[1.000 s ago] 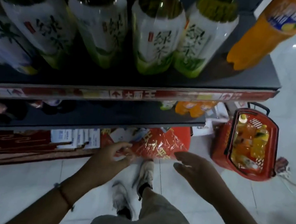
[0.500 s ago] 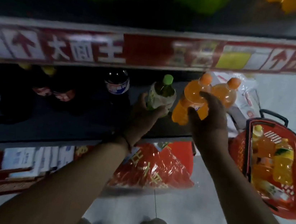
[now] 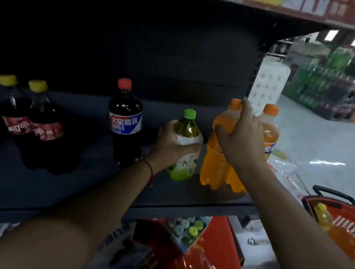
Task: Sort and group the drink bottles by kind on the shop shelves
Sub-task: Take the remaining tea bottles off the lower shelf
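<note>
Orange soda bottle [image 3: 218, 162] stands right of centre on the dark shelf [image 3: 186, 198]; right hand [image 3: 242, 140] closed around its shoulder and neck, fingers [image 3: 246, 107] reaching up beside the orange cap; second orange bottle [image 3: 269, 133] just behind it, touching or nearly so, partly hidden by the hand; green tea bottle [image 3: 184, 149] with light green cap just left of the orange one, upright; left hand [image 3: 171, 142] wrapped round its middle, thumb across the white label, red string on the wrist; dark cola bottle [image 3: 125, 123] with red cap and blue-white label stands further left, apart from the hands; two dark bottles with yellow caps [image 3: 32, 115] side by side at middle left, red labels, touching each other; red shopping basket [image 3: 321, 203] at lower right on the floor, holds orange and yellow bottles; red plastic bag [image 3: 200, 263] at bottom centre below the shelf; white perforated panel [image 3: 269, 83] at the shelf end, upper right; background aisle blurred.
</note>
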